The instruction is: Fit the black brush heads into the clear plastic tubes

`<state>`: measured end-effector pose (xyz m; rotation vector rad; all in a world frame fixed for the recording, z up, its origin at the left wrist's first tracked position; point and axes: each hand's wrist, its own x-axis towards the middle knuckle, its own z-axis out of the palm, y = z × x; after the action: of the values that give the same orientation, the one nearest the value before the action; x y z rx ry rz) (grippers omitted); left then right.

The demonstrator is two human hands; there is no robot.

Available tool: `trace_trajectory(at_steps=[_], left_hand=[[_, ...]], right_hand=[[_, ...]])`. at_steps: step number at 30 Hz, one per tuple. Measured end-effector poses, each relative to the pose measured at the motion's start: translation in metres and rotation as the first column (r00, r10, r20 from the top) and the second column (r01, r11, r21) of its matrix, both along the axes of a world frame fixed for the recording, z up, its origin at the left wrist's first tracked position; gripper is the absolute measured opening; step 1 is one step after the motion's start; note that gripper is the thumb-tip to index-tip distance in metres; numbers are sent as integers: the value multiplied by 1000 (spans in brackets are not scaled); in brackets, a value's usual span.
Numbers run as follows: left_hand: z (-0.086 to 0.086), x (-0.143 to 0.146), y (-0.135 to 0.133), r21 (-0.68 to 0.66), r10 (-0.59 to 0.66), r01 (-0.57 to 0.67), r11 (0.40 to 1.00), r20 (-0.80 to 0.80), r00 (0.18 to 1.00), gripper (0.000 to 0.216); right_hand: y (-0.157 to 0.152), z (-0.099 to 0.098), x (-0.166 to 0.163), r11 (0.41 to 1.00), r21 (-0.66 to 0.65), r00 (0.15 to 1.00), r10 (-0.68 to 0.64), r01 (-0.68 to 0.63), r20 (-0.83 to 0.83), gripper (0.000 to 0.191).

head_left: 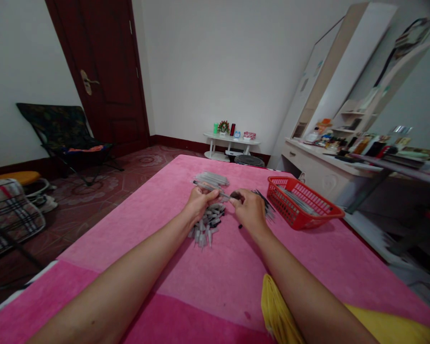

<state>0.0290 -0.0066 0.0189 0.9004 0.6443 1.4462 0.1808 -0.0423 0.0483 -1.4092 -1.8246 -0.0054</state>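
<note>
Both my arms reach forward over a pink cloth surface [136, 224]. My left hand [199, 201] is closed round a thin grey pen barrel [215, 190] that points right. My right hand [248, 206] is pinched on the barrel's right end, and a bunch of thin dark pieces [266, 203] sticks out behind it. Below the hands lies a pile of small grey pen parts [207, 225]. A stack of grey barrels [212, 179] lies just beyond the hands.
A red plastic basket [303, 203] with several grey pens in it stands to the right of my hands. A dressing table with bottles [329, 153] is at the right, a folding chair [64, 134] and a dark door [103, 71] at the left. A yellow cloth [275, 306] lies near me.
</note>
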Motion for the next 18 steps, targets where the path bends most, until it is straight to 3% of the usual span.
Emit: trace_trajectory(at_steps=[6,12,15,18], left_hand=[[-1,-2,0,9,-20,20,1000,-30,999,42],[4,6,-4,25,-62,67,997,-180,982,42],[8,2,-1,71,-17,36,997,-256,967,42],[3,-16,12,119,130,-95,988,-326,936,43]], right_hand=[[1,6,2,993,-120,1000,10,-8,20,10],[1,12,3,994,-105,987,9,8,161,13],[5,22,17,993,-111,988,-21,38,155,17],[13,38,48,979,-59,976,-188,195,113,20]])
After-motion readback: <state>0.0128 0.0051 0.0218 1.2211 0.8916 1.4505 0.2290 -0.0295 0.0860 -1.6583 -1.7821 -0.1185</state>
